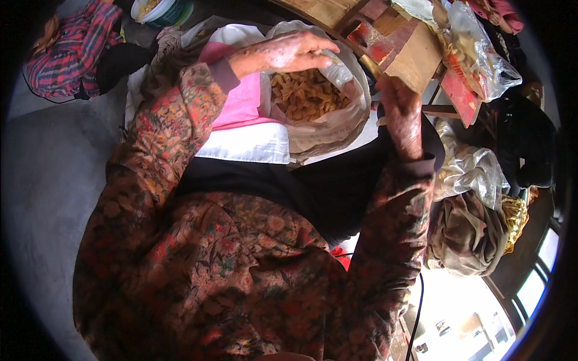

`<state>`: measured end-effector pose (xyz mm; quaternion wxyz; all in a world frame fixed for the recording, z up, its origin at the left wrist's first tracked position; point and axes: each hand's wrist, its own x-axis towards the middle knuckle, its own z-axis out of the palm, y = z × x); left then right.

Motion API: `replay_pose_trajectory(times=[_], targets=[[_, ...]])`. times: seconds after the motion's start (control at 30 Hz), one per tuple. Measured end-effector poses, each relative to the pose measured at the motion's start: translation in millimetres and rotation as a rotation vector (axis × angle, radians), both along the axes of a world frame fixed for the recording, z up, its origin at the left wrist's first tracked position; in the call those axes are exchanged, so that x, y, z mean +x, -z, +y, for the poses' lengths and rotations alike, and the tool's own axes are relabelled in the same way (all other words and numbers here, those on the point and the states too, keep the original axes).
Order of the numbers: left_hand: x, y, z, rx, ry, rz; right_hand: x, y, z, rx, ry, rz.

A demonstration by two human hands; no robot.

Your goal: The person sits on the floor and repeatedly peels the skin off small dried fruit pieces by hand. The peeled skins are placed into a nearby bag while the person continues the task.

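Note:
My left hand is over the far rim of a large woven sack, thumb and fingers apart. A small pale piece shows by its thumb tip; whether the hand touches it is unclear. Inside the sack lies a heap of dried yellow-brown pieces. To the right of the sack, my right hand has its fingers bent downward beside the edge of a low wooden table. A narrow yellowish bar lies by its fingertips; blur and shadow hide whether it is gripped. Pink and white cloth drapes the sack's left side.
The worn wooden table carries cardboard and a clear plastic bag. More plastic bags and a brown cloth bundle are at right. A white-and-green tub stands at top left, near a person in a plaid shirt.

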<state>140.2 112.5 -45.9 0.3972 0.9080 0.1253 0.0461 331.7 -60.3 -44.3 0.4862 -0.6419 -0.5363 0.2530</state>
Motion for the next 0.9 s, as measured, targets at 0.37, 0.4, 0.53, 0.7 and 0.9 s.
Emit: replay_pose_trajectory(times=[0.37, 0.4, 0.53, 0.7, 0.9], targets=[[-61.6, -42.2, -66.7, -0.263, -0.003, 0.016, -83.9, -26.7, -67.8, -0.014, -0.194, -0.189], [-67.1, -46.0, -76.1, -0.292, 0.013, 0.019, -88.8, -26.1, -66.6, 0.082, -0.2, -0.249], [-79.4, -56.1, -98.2, -0.382, 0.104, 0.001, -101.7, -24.9, -78.5, 0.106, -0.25, -0.228], [-79.3, -42.2, -109.6, -0.326, 0.079, -0.134, -107.9, -23.1, -82.5, 0.123, -0.315, -0.21], [-89.7, -47.6, -87.6, -0.149, 0.018, -0.098, -106.6, 46.6, -77.2, 0.1, -0.507, -0.063]])
